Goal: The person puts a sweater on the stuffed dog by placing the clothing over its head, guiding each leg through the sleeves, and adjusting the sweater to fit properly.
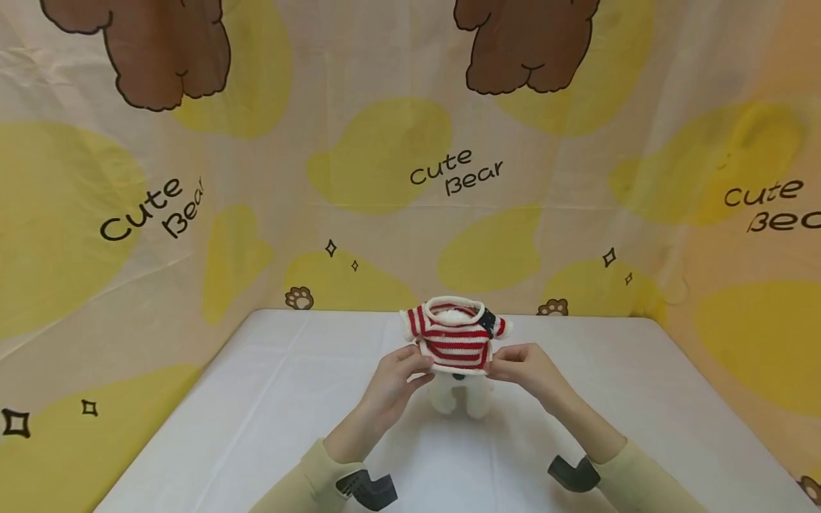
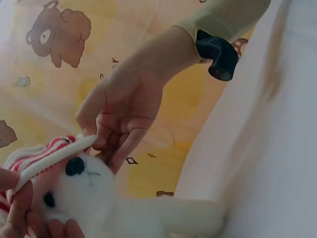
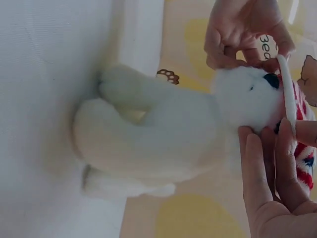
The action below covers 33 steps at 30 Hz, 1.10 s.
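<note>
The fingers (image 3: 254,163) of my right hand (image 1: 529,367) and left hand (image 1: 394,374) pinch the hem of the striped sweater (image 1: 457,345), partly covering the head of the white toy (image 3: 166,131) upright on the worktop (image 1: 256,413). Tugging unevenly could snag its face or topple it.

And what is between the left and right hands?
A red-and-white striped sweater with a white plush toy partly inside, in the head view.

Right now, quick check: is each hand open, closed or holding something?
Left hand: holding one side of the striped sweater.
Right hand: holding the sweater's other side.
</note>
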Each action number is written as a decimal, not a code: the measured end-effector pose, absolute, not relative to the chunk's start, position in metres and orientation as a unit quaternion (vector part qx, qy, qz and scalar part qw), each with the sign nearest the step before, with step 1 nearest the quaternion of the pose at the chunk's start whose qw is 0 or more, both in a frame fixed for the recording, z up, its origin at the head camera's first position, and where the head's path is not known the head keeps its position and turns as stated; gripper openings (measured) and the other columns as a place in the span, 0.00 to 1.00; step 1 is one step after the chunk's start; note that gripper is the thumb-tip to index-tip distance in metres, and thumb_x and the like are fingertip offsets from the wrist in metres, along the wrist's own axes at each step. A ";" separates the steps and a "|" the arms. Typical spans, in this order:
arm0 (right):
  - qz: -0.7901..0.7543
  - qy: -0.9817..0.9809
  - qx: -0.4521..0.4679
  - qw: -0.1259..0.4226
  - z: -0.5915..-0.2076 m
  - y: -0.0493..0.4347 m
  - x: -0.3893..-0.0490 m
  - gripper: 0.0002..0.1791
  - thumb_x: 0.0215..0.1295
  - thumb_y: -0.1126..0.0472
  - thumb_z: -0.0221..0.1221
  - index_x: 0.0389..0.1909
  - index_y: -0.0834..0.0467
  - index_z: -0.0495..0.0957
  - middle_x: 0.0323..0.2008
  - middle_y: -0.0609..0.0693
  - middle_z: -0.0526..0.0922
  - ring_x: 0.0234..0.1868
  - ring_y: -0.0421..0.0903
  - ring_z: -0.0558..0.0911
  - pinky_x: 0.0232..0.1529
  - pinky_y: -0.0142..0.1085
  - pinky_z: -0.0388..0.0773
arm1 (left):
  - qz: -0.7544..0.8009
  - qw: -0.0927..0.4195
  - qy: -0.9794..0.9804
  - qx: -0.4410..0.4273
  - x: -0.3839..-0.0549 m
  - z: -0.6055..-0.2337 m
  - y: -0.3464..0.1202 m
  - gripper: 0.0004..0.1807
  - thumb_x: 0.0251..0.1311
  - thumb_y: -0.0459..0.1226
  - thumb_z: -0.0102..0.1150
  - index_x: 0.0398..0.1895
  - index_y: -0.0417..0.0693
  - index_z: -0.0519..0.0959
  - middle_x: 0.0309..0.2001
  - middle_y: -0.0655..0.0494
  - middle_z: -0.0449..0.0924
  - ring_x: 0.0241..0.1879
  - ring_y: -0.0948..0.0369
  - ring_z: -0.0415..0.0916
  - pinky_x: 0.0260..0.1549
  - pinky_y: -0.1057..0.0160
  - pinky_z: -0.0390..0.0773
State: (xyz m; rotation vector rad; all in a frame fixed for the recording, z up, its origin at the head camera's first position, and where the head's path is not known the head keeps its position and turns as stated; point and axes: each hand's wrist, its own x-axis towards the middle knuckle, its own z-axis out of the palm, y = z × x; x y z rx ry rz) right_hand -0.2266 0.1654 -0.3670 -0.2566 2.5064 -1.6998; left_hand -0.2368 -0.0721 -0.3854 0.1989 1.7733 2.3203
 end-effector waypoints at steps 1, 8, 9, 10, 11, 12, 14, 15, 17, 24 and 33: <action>-0.558 0.824 -0.088 0.048 -0.370 0.167 -0.227 0.11 0.59 0.61 0.59 0.31 0.67 0.81 0.29 0.46 0.84 0.36 0.42 0.80 0.48 0.42 0.77 | 0.788 0.107 0.601 0.082 -0.237 -0.387 -0.073 0.06 0.59 0.31 0.53 0.26 0.48 0.75 0.34 0.59 0.75 0.39 0.62 0.73 0.50 0.59 0.76; -0.558 0.816 -0.150 0.021 -0.385 0.175 -0.230 0.09 0.57 0.63 0.62 0.29 0.68 0.79 0.27 0.49 0.81 0.33 0.42 0.77 0.40 0.34 0.76 | 0.788 0.117 0.589 0.138 -0.243 -0.404 -0.082 0.08 0.56 0.25 0.50 0.25 0.46 0.72 0.33 0.59 0.73 0.40 0.63 0.74 0.48 0.65 0.75; -0.558 0.814 -0.160 0.016 -0.387 0.176 -0.231 0.09 0.57 0.64 0.63 0.28 0.68 0.79 0.27 0.50 0.81 0.32 0.41 0.77 0.39 0.32 0.77 | 0.785 0.119 0.591 0.143 -0.244 -0.407 -0.084 0.09 0.57 0.25 0.50 0.25 0.47 0.72 0.33 0.59 0.73 0.40 0.63 0.74 0.48 0.65 0.75; -0.557 0.813 -0.169 0.011 -0.389 0.176 -0.231 0.08 0.57 0.64 0.63 0.28 0.67 0.79 0.27 0.51 0.81 0.31 0.41 0.77 0.38 0.31 0.78 | 0.782 0.121 0.593 0.148 -0.244 -0.409 -0.086 0.10 0.57 0.25 0.50 0.25 0.48 0.71 0.33 0.59 0.72 0.40 0.63 0.73 0.47 0.65 0.75; -0.556 0.812 -0.177 0.004 -0.392 0.177 -0.232 0.07 0.57 0.65 0.63 0.27 0.66 0.79 0.27 0.52 0.81 0.30 0.40 0.78 0.37 0.31 0.78 | 0.780 0.123 0.594 0.154 -0.245 -0.411 -0.087 0.10 0.57 0.25 0.50 0.24 0.48 0.71 0.33 0.60 0.72 0.40 0.63 0.73 0.47 0.65 0.74; -0.555 0.811 -0.183 -0.002 -0.394 0.177 -0.232 0.06 0.56 0.65 0.63 0.26 0.65 0.78 0.26 0.52 0.80 0.29 0.39 0.77 0.36 0.30 0.79 | 0.777 0.122 0.597 0.159 -0.246 -0.413 -0.088 0.10 0.58 0.25 0.50 0.24 0.48 0.71 0.33 0.60 0.71 0.40 0.63 0.72 0.47 0.65 0.74; -0.551 0.811 -0.193 -0.017 -0.398 0.178 -0.234 0.05 0.55 0.66 0.64 0.25 0.63 0.78 0.26 0.52 0.80 0.28 0.38 0.78 0.35 0.29 0.79 | 0.771 0.117 0.603 0.167 -0.248 -0.417 -0.089 0.10 0.57 0.26 0.50 0.24 0.49 0.71 0.33 0.60 0.71 0.40 0.62 0.71 0.45 0.65 0.74; -0.546 0.813 -0.198 -0.026 -0.400 0.178 -0.235 0.05 0.55 0.67 0.64 0.24 0.62 0.78 0.26 0.52 0.80 0.29 0.38 0.78 0.34 0.29 0.79 | 0.767 0.113 0.609 0.170 -0.249 -0.418 -0.089 0.10 0.57 0.26 0.51 0.24 0.49 0.71 0.32 0.60 0.71 0.40 0.62 0.71 0.44 0.65 0.74; -0.532 0.822 -0.201 -0.042 -0.402 0.178 -0.236 0.05 0.54 0.67 0.64 0.23 0.61 0.77 0.25 0.52 0.80 0.29 0.37 0.79 0.34 0.29 0.80 | 0.759 0.100 0.619 0.174 -0.251 -0.422 -0.089 0.09 0.56 0.26 0.52 0.24 0.48 0.72 0.31 0.59 0.71 0.38 0.62 0.70 0.41 0.65 0.74; -0.475 0.861 -0.164 -0.080 -0.407 0.174 -0.240 0.06 0.52 0.65 0.66 0.24 0.63 0.79 0.24 0.49 0.82 0.30 0.42 0.83 0.33 0.29 0.81 | 0.722 0.057 0.673 0.149 -0.260 -0.433 -0.086 0.07 0.53 0.28 0.61 0.23 0.46 0.74 0.28 0.58 0.75 0.36 0.62 0.74 0.41 0.63 0.79; -0.441 0.881 -0.171 -0.020 -0.395 0.185 -0.240 0.11 0.59 0.58 0.63 0.37 0.62 0.81 0.37 0.53 0.86 0.39 0.47 0.84 0.40 0.35 0.82 | 0.690 0.088 0.706 0.136 -0.254 -0.423 -0.094 0.12 0.58 0.32 0.59 0.42 0.33 0.74 0.42 0.49 0.79 0.42 0.60 0.78 0.46 0.59 0.80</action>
